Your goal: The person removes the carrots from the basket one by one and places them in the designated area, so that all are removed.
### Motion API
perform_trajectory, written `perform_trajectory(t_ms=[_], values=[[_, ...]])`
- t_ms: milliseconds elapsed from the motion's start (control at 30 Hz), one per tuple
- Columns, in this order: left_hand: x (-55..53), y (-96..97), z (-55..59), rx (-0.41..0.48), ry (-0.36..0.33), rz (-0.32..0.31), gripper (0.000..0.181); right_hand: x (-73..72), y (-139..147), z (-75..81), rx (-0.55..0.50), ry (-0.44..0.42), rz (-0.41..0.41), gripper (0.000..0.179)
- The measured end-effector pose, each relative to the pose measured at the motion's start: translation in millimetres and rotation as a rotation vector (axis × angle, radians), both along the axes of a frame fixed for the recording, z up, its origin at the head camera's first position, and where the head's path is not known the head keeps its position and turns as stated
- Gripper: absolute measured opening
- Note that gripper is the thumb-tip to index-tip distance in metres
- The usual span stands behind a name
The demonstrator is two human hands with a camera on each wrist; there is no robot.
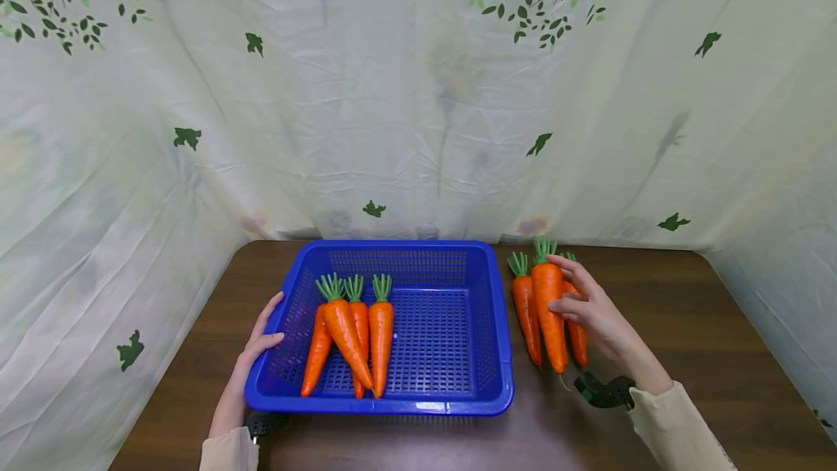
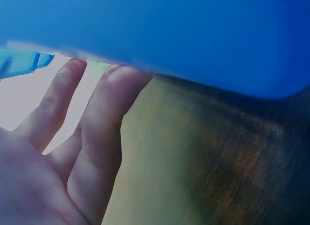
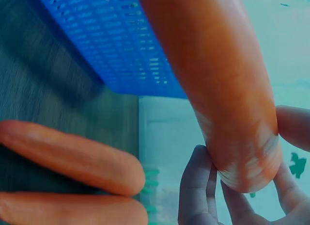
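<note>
My right hand [image 1: 591, 311] pinches an orange carrot [image 1: 548, 304] with a green top. The right wrist view shows this carrot [image 3: 223, 89] raised above two others, between thumb and fingers. Those two, a left carrot [image 1: 525, 311] and a right carrot [image 1: 577, 333], lie on the table, the right one partly hidden by the hand. At the left side of a blue plastic basket [image 1: 487, 405], my left hand [image 1: 251, 355] rests its fairly straight fingers against the rim. Several carrots [image 1: 340, 333] lie together in the basket's left half, one across others.
The brown wooden table [image 1: 660, 296] extends to both sides of the basket. Behind it hangs a pale curtain [image 1: 392, 129] with a leaf pattern. A dark wrist device [image 1: 604, 391] sits below the right hand.
</note>
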State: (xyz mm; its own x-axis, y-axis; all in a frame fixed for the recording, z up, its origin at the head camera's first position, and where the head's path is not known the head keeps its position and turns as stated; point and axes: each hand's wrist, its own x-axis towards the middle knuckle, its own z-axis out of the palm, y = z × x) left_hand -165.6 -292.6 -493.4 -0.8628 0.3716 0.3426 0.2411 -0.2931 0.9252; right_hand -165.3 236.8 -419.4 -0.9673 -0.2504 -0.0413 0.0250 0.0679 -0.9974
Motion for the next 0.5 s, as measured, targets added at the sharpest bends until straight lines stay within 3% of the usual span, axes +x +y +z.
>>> perform_trajectory(t_ms=[267, 367, 500], values=[[-8.4, -7.7, -12.0, 0.036, 0.016, -0.066, 0.061, 1.2, 12, -4.7, -0.013, 0.004, -0.017, 0.064], [-6.6, -6.3, -10.0, 0.043, 0.013, -0.064, 0.062, 1.2, 17, -7.8, -0.026, 0.010, -0.021, 0.064], [0.4, -0.2, 0.1, 0.017, -0.006, -0.014, 0.068, 0.9, 23, -12.3, -0.050, 0.019, -0.032, 0.063]])
